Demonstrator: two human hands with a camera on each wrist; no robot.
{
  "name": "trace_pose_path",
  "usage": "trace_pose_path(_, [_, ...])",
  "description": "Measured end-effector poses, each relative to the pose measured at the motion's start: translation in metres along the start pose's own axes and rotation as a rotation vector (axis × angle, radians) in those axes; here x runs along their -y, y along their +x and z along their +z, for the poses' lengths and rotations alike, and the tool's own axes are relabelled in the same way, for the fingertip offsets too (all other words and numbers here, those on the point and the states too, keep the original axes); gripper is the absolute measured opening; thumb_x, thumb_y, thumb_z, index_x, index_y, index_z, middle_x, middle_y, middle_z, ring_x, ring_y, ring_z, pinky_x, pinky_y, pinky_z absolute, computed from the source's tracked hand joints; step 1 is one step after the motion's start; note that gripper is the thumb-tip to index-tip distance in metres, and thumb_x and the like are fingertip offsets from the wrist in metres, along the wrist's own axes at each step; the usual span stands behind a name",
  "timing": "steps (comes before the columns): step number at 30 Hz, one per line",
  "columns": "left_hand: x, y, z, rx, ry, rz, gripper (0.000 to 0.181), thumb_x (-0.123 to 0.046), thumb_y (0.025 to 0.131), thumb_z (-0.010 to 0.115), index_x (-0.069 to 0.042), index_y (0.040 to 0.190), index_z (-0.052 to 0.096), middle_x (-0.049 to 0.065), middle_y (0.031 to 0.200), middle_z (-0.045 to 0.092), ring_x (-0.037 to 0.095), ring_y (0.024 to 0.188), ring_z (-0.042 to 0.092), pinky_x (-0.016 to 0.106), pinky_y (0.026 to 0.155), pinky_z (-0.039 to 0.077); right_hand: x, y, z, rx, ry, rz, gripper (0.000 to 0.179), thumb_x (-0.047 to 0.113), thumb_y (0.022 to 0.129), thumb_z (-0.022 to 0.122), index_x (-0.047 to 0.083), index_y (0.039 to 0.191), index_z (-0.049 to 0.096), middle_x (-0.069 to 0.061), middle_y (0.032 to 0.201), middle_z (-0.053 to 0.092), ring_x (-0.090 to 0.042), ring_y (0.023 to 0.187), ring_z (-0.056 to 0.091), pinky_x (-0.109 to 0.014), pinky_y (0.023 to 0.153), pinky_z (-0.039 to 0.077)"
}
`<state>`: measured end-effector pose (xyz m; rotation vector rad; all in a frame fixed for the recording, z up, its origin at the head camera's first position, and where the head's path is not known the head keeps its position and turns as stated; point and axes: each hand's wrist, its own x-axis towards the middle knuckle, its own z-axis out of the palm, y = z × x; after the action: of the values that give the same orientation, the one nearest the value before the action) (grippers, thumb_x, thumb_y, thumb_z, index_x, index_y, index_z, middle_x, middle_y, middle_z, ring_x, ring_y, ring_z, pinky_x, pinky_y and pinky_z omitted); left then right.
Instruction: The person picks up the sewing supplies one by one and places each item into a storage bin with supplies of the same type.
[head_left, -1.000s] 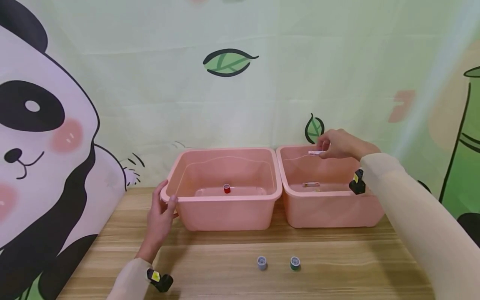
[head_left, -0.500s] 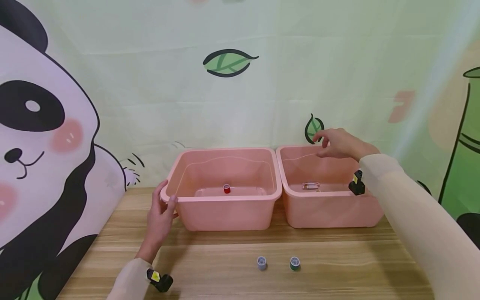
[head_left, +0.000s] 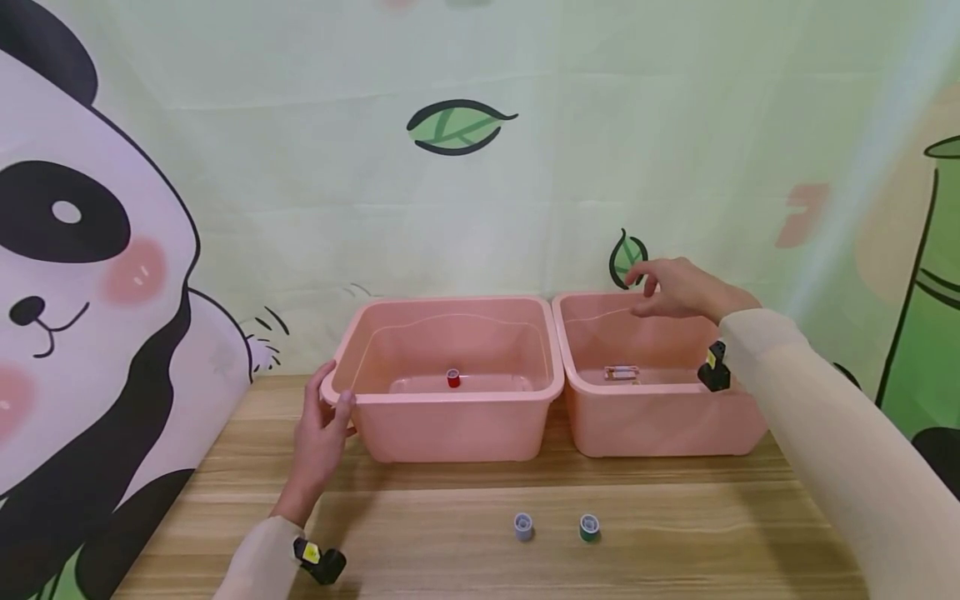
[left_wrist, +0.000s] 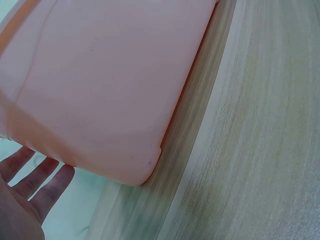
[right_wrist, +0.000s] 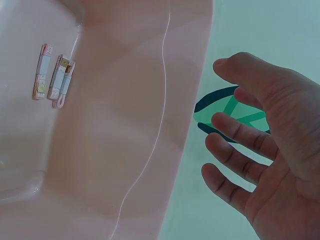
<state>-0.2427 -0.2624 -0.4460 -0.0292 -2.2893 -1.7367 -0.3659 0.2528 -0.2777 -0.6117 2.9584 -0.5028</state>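
Fingers (left_wrist: 54,191) of the left hand (head_left: 318,443), slightly parted and nearly straight, touch the left bin (head_left: 453,432) at eight o'clock on its rim; a red cylinder (head_left: 453,378) sits inside. On the table (head_left: 420,533), a grey cylinder (head_left: 523,527) stands at five o'clock from that bin. A green-sided cylinder (head_left: 589,527) stands at seven from the right bin (head_left: 667,423). One folded strip (head_left: 621,375), pinched a second ago, now lies inside beside similar ones, so its placement looks done. Over the twelve o'clock edge, the right hand (head_left: 682,287) has spread, empty fingers.
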Motion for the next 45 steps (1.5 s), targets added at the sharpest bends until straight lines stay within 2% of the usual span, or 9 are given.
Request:
trace_pose_path(7, [0.000, 0.000, 0.000, -0.001, 0.001, 0.005, 0.062, -0.035, 0.109, 0.050, -0.039, 0.162, 0.019, 0.009, 0.166, 0.031, 0.039, 0.137, 0.050, 0.050, 0.094, 0.056, 0.001, -0.001, 0.000, -0.004, -0.001, -0.003, 0.048, 0.026, 0.093, 0.076, 0.006, 0.133, 0.059, -0.023, 0.116, 0.065, -0.037, 0.101, 0.062, -0.050, 0.081, 0.061])
trace_pose_path(13, [0.002, -0.001, 0.000, -0.013, -0.001, 0.027, 0.060, -0.035, 0.109, 0.051, -0.043, 0.160, 0.022, 0.007, 0.164, 0.034, 0.037, 0.135, 0.052, 0.049, 0.091, 0.058, 0.001, -0.003, 0.000, -0.004, 0.015, -0.003, 0.050, 0.027, 0.092, 0.077, 0.007, 0.133, 0.058, -0.024, 0.117, 0.064, -0.036, 0.100, 0.062, -0.048, 0.079, 0.061])
trace_pose_path(22, [0.001, -0.003, 0.002, -0.023, 0.006, 0.057, 0.060, -0.035, 0.109, 0.051, -0.041, 0.160, 0.022, 0.008, 0.163, 0.036, 0.037, 0.132, 0.055, 0.045, 0.088, 0.060, 0.002, -0.011, -0.001, -0.004, 0.043, 0.014, 0.051, 0.030, 0.091, 0.078, 0.012, 0.134, 0.058, -0.023, 0.122, 0.062, -0.033, 0.097, 0.063, -0.044, 0.077, 0.063])
trace_pose_path(31, [0.002, -0.003, 0.002, -0.027, 0.018, 0.062, 0.061, -0.039, 0.108, 0.052, -0.042, 0.161, 0.021, 0.009, 0.164, 0.035, 0.039, 0.132, 0.055, 0.050, 0.089, 0.059, 0.005, -0.020, -0.003, -0.041, -0.007, -0.067, 0.049, 0.032, 0.091, 0.078, 0.013, 0.132, 0.060, -0.015, 0.115, 0.066, -0.033, 0.100, 0.063, -0.045, 0.077, 0.061])
trace_pose_path(38, [0.001, -0.003, 0.002, -0.031, 0.012, 0.063, 0.060, -0.031, 0.109, 0.051, -0.041, 0.161, 0.022, 0.009, 0.162, 0.037, 0.039, 0.131, 0.055, 0.046, 0.087, 0.059, 0.006, -0.024, -0.003, -0.046, -0.017, -0.096, 0.049, 0.033, 0.091, 0.079, 0.016, 0.133, 0.061, -0.012, 0.115, 0.065, -0.030, 0.099, 0.062, -0.043, 0.076, 0.058])
trace_pose_path(45, [0.001, -0.003, 0.003, -0.034, 0.014, 0.063, 0.059, -0.033, 0.109, 0.050, -0.041, 0.160, 0.023, 0.010, 0.162, 0.038, 0.039, 0.130, 0.056, 0.044, 0.087, 0.060, 0.012, -0.031, -0.004, -0.063, 0.000, -0.115, 0.050, 0.031, 0.090, 0.080, 0.015, 0.133, 0.061, -0.010, 0.113, 0.065, -0.026, 0.095, 0.061, -0.040, 0.075, 0.057])
